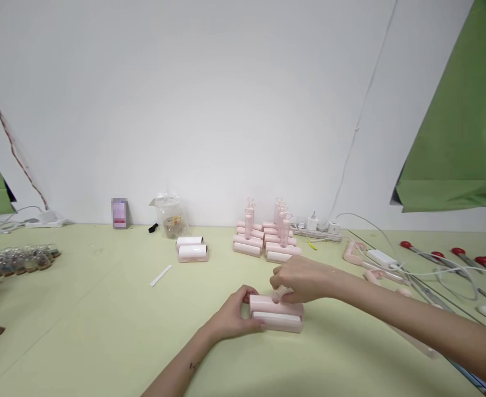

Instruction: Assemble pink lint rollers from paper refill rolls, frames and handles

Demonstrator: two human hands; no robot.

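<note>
Against a white wall (226, 110), with a green cloth (453, 138) hanging at far right, works at a pale green table (102, 336). Holds a pink roller (267, 303) low over or on the near part of the table, just right of the middle of the view; cannot tell for sure whether touching the surface. Clamps its left end with the left hand (230, 315), thumb along the front beside the white strip of roll, fingers curled around behind. Reaches over from the right with the right hand (303, 278), fingers bent and pinched together on a pale pink handle (283, 292) at the roller's top; cannot tell exactly how far joined, being partly covered by the fingers.

Just beyond, nearer the wall, stand two rows of pink rollers with upright handles (246, 246). To the left of these, lie two rollers without handles (193, 252), and nearer, a thin white strip (160, 275). Farther back, sit a clear plastic bag (172, 223) and a phone (119, 215) leaning on the wall. At far left, cluster small clear jars (19, 262). On the right, lie a power strip (325, 235), a white adapter (381, 258) among cables, and red-tipped grey rods (437, 255).
</note>
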